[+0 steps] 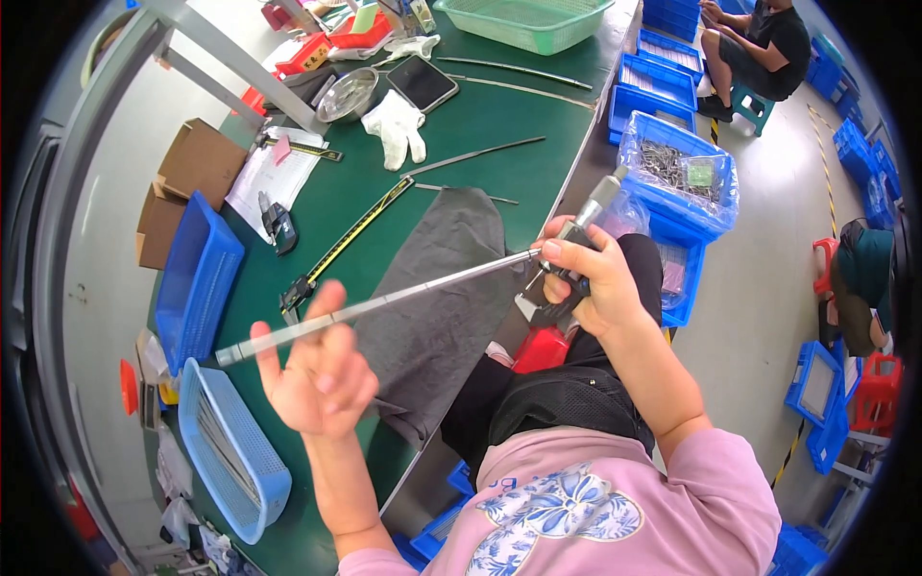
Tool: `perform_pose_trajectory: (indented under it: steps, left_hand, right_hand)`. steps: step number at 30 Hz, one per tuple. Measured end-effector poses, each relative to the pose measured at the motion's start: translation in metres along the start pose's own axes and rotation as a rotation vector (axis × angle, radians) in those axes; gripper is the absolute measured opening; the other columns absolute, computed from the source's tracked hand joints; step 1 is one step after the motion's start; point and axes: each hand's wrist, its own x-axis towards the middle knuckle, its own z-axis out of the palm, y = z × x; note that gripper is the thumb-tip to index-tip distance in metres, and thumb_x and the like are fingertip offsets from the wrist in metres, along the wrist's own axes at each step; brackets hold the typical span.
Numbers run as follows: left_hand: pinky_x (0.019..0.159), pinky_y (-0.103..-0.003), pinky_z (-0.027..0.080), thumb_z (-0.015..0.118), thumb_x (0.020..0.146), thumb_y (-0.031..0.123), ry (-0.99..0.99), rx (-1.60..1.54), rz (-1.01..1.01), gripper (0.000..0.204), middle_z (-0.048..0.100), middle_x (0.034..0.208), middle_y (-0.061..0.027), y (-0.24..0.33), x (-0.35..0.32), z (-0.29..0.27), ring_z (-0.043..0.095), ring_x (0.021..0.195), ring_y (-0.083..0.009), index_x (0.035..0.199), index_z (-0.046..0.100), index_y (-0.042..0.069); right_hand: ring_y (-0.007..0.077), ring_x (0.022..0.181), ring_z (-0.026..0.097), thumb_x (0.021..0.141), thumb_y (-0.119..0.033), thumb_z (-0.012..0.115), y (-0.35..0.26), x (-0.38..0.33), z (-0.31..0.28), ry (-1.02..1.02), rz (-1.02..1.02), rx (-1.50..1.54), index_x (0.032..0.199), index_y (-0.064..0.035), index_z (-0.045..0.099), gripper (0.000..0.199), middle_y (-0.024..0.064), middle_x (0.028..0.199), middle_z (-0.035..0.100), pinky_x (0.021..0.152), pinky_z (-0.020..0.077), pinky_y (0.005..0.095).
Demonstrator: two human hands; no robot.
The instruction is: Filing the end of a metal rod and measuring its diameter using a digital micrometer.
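Observation:
My right hand (607, 288) is closed around a micrometer (600, 199), its silver thimble pointing up and away. From between its thumb and fingers, a long thin metal rod (432, 286) with visible segments slants down to the left. The rod's thicker end lies across my left hand (331, 384), which is palm up with fingers spread, slightly blurred. Where the rod meets the micrometer is partly hidden by my right fingers. Below the rod, a dark grey cloth (447, 235) covers part of the green table (317, 226). Beside it lies a caliper (360, 228) with a yellow-marked beam.
A light blue basket (272, 480) with rods and a darker blue basket (230, 252) stand left. More thin rods (480, 151), a white glove (394, 130), a metal bowl (348, 94) and a phone (423, 84) lie farther back. Blue crates (653, 101) line the table's right; a person (768, 48) sits beyond.

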Motion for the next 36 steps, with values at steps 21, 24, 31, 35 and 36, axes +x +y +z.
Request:
perform_pose_trajectory:
  steps: [21, 24, 31, 35, 36]
  left_hand:
    - [0.052, -0.028, 0.047, 0.053, 0.09, 0.013, -0.051, 0.298, 0.146, 0.016, 0.057, 0.076, -0.0171, -0.065, 0.033, -0.003, 0.057, 0.056, -0.0197, 0.091, 0.053, -0.003]
    - [0.052, -0.028, 0.047, 0.054, 0.09, 0.013, -0.046, 0.283, 0.14, 0.016, 0.057, 0.076, -0.0173, -0.065, 0.032, 0.0, 0.057, 0.056, -0.0198, 0.091, 0.053, -0.003]
    - [0.052, -0.028, 0.047, 0.054, 0.09, 0.013, -0.029, 0.284, 0.114, 0.017, 0.057, 0.076, -0.0179, -0.063, 0.03, -0.002, 0.057, 0.056, -0.0197, 0.091, 0.052, -0.004]
    - [0.053, -0.029, 0.047, 0.054, 0.089, 0.013, -0.018, 0.307, 0.096, 0.017, 0.057, 0.077, -0.0177, -0.063, 0.028, -0.002, 0.057, 0.057, -0.0197, 0.091, 0.052, -0.004]
    - [0.053, -0.029, 0.048, 0.054, 0.089, 0.013, -0.011, 0.329, 0.094, 0.017, 0.057, 0.078, -0.0175, -0.063, 0.028, -0.002, 0.057, 0.058, -0.0198, 0.091, 0.052, -0.004]
  right_hand:
    - [0.0194, 0.045, 0.053, 0.088, -0.06, 0.029, -0.025, -0.022, 0.027, -0.301, 0.208, 0.165, 0.092, 0.006, 0.058, 0.072, 0.0223, 0.075, 0.062, 0.038, 0.0408, 0.0248]
    - [0.0194, 0.048, 0.054, 0.089, -0.061, 0.028, -0.027, -0.023, 0.036, -0.309, 0.293, 0.177, 0.09, 0.0055, 0.058, 0.073, 0.0222, 0.074, 0.062, 0.037, 0.0404, 0.0249]
    - [0.0192, 0.049, 0.054, 0.09, -0.058, 0.028, -0.021, -0.022, 0.045, -0.319, 0.312, 0.106, 0.09, 0.0061, 0.058, 0.071, 0.0225, 0.073, 0.061, 0.037, 0.0399, 0.024]
    - [0.0195, 0.049, 0.054, 0.091, -0.056, 0.026, -0.018, -0.021, 0.045, -0.358, 0.315, 0.086, 0.091, 0.0067, 0.058, 0.07, 0.0227, 0.073, 0.061, 0.038, 0.0402, 0.0243]
    - [0.0196, 0.05, 0.054, 0.091, -0.055, 0.026, -0.017, -0.021, 0.045, -0.388, 0.314, 0.093, 0.091, 0.0069, 0.057, 0.07, 0.0228, 0.073, 0.061, 0.038, 0.0403, 0.0245]
